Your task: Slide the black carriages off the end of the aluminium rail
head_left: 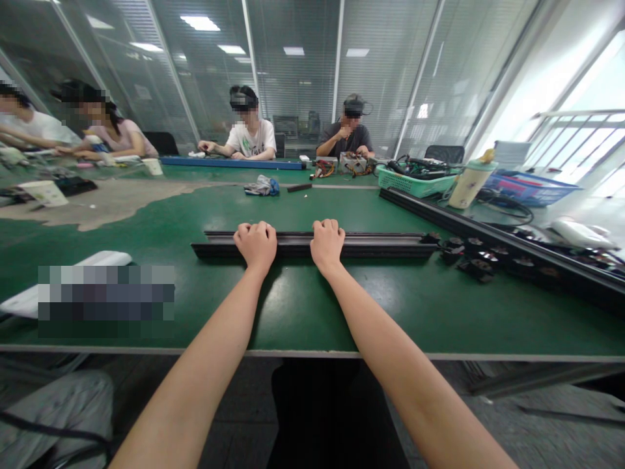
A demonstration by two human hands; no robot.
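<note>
A long black channel-shaped rail (pixel 381 245) lies crosswise on the green table (pixel 303 306). My left hand (pixel 256 245) is closed over the rail left of its middle, knuckles up. Closer to the middle, my right hand (pixel 327 244) grips the same rail with curled fingers. The fingertips of both hands are hidden behind the knuckles and the rail. At the rail's right end sit several small black parts with shiny pieces (pixel 477 267), close to it or touching it.
A longer black rail (pixel 493 238) slants along the right side. Behind it stand a green basket (pixel 415 184) of cables, a cream bottle (pixel 471 184) and a blue basket (pixel 532 189). A crumpled cloth (pixel 262 186) lies beyond my hands. People sit across the table.
</note>
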